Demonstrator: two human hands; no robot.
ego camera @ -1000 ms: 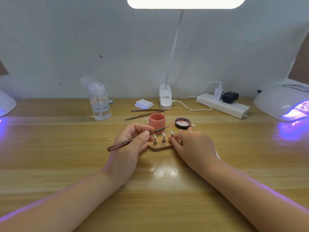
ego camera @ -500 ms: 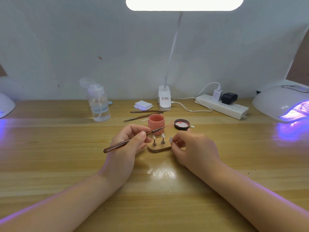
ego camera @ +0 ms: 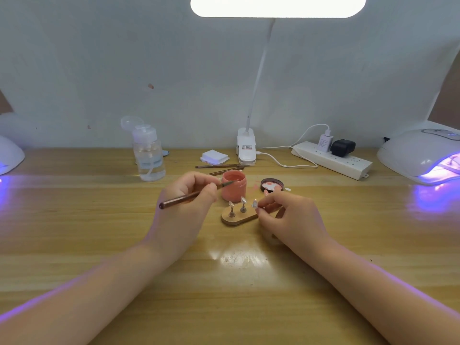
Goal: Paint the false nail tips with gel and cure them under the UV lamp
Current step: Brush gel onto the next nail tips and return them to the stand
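Observation:
My left hand (ego camera: 185,202) grips a brown gel brush (ego camera: 189,196), its tip over the open pink gel jar (ego camera: 233,188). In front of the jar lies a small wooden holder (ego camera: 236,218) with two clear nail tips (ego camera: 236,203) standing on pegs. My right hand (ego camera: 290,220) pinches a third peg with a nail tip (ego camera: 255,203), lifted at the holder's right end. The jar's dark lid (ego camera: 271,185) lies just right of the jar. A white UV lamp (ego camera: 420,154) glows purple at the far right.
A pump bottle (ego camera: 148,153) stands back left. Two spare brushes (ego camera: 221,168), a white pad stack (ego camera: 214,156), a desk lamp's clip base (ego camera: 246,148) and a power strip (ego camera: 332,159) line the back. Another UV lamp (ego camera: 10,154) sits at the far left edge.
My left hand swung the brush tip up from the nail tips to the gel jar. My right hand drew the rightmost peg off the holder and holds it raised.

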